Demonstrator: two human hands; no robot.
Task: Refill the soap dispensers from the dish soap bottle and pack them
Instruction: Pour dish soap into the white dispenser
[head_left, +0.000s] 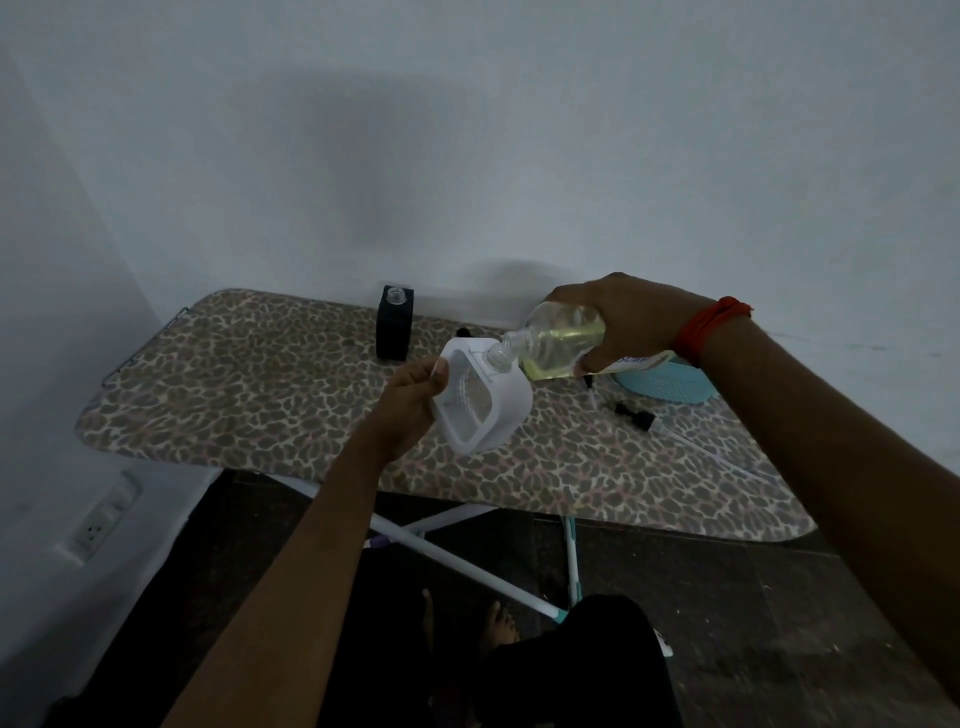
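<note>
Gripping the soap bottle (561, 340) in my right hand (634, 322), fingers curled round its body, I hold it tipped down to the left at centre frame, with its open mouth at the neck of the white dispenser (483, 410). My left hand (415, 395) pinches that dispenser by its left edge and holds it tilted above the board (260, 389). Yellow liquid pools along the bottle's lower side. Further back, at upper middle, a black dispenser (395, 325) stands upright and uncapped on the board. Right of centre, a teal basket (665, 387) sits under my right wrist, and a black pump (636, 415) lies on its side just in front of it.
</note>
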